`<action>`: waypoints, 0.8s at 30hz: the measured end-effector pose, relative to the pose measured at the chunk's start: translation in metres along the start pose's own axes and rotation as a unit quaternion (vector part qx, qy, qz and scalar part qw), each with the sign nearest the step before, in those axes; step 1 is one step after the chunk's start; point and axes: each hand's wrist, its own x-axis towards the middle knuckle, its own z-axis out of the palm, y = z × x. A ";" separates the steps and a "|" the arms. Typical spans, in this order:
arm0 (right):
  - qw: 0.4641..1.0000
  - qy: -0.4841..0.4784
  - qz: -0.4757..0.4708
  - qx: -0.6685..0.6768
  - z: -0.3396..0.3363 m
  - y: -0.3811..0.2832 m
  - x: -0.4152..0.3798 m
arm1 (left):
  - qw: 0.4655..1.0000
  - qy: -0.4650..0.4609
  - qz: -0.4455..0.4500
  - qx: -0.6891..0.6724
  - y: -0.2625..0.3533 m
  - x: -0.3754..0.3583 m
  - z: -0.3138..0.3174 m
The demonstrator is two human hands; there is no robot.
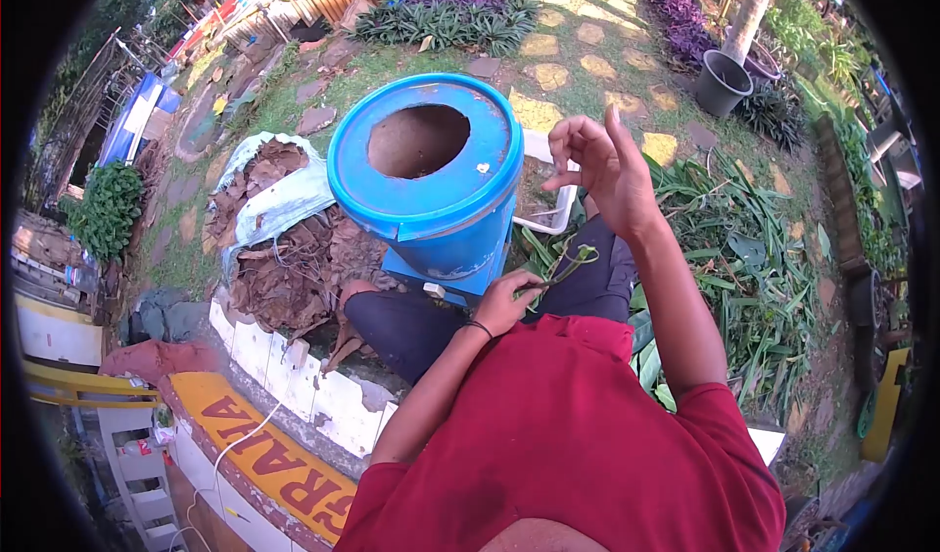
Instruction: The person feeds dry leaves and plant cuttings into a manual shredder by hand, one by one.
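My left hand is closed around a thin green plant stem in front of my lap, its tip curling out past the fingers. Raised to the right of the bin, my right hand has its thumb up and its fingers apart and half bent, with nothing visible in it. A blue plastic bin stands between my knees, and its blue lid has a large round hole cut in the middle. The bin's inside looks brown; what lies at the bottom is hidden.
Dry brown leaves spill from a pale sack on the left. Cut green leaves lie heaped on the right. Behind the bin is a white tray. A grey pot holds a trunk. A low painted wall curves at lower left.
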 end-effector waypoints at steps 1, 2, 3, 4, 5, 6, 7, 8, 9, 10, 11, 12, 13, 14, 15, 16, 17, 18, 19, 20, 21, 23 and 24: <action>1.000 0.011 0.021 0.002 -0.015 0.015 0.003 | 1.000 -0.006 -0.025 -0.003 -0.010 -0.003 0.000; 0.998 0.041 0.036 -0.022 -0.027 0.029 0.003 | 0.999 -0.014 -0.050 -0.005 -0.020 -0.006 0.001; 0.994 0.072 0.042 -0.071 -0.047 0.051 0.003 | 0.997 -0.016 -0.067 -0.014 -0.030 -0.008 0.004; 0.981 0.078 0.059 -0.167 -0.066 0.070 0.004 | 0.996 -0.020 -0.088 -0.022 -0.041 -0.012 0.006; 0.976 0.112 0.112 -0.150 -0.083 0.094 0.001 | 0.992 -0.037 -0.114 -0.038 -0.053 -0.015 0.007; 0.967 0.142 0.179 -0.116 -0.100 0.120 -0.005 | 0.987 -0.057 -0.139 -0.056 -0.064 -0.017 0.011; 0.960 0.155 0.207 -0.107 -0.116 0.152 -0.014 | 0.988 -0.056 -0.136 -0.051 -0.076 -0.019 0.016; 0.955 0.136 0.192 -0.180 -0.129 0.184 -0.027 | 0.982 -0.074 -0.160 -0.066 -0.089 -0.018 0.021; 0.948 0.126 0.218 -0.194 -0.140 0.222 -0.044 | 0.975 -0.092 -0.186 -0.082 -0.095 -0.016 0.022; 0.935 0.118 0.226 -0.244 -0.142 0.250 -0.064 | 0.976 -0.088 -0.183 -0.078 -0.095 -0.012 0.021; 0.880 0.076 0.138 -0.449 -0.124 0.238 -0.077 | 0.977 -0.095 -0.178 -0.074 -0.092 -0.009 0.020; 0.831 0.045 0.102 -0.546 -0.098 0.217 -0.080 | 0.977 -0.102 -0.175 -0.070 -0.092 -0.007 0.020; 0.812 -0.008 0.132 -0.569 -0.086 0.207 -0.079 | 0.976 -0.100 -0.178 -0.080 -0.103 -0.008 0.024; 0.797 -0.031 0.149 -0.584 -0.085 0.222 -0.081 | 0.976 -0.099 -0.180 -0.077 -0.113 -0.009 0.029; 0.777 -0.063 0.159 -0.606 -0.087 0.237 -0.081 | 0.972 -0.110 -0.191 -0.082 -0.132 -0.011 0.037; 0.753 -0.093 0.165 -0.630 -0.089 0.244 -0.078 | 0.969 -0.119 -0.199 -0.086 -0.128 -0.006 0.034; 0.753 -0.094 0.161 -0.631 -0.093 0.249 -0.076 | 0.965 -0.130 -0.221 -0.060 -0.123 -0.004 0.031; 0.762 -0.090 0.160 -0.621 -0.092 0.249 -0.074 | 0.965 -0.126 -0.220 -0.059 -0.125 -0.003 0.029; 0.770 -0.087 0.162 -0.611 -0.092 0.251 -0.073 | 0.972 -0.106 -0.207 -0.028 -0.126 -0.005 0.030; 0.769 -0.090 0.160 -0.613 -0.092 0.251 -0.071 | 0.978 -0.086 -0.192 0.003 -0.128 -0.005 0.032; 0.769 -0.082 0.182 -0.608 -0.092 0.251 -0.068 | 0.978 -0.082 -0.190 0.000 -0.123 -0.004 0.030; 0.764 -0.078 0.202 -0.607 -0.091 0.250 -0.063 | 0.967 -0.099 -0.233 0.025 -0.115 -0.004 0.025; 0.757 -0.084 0.215 -0.611 -0.091 0.252 -0.061 | 0.968 -0.095 -0.232 0.019 -0.117 -0.005 0.026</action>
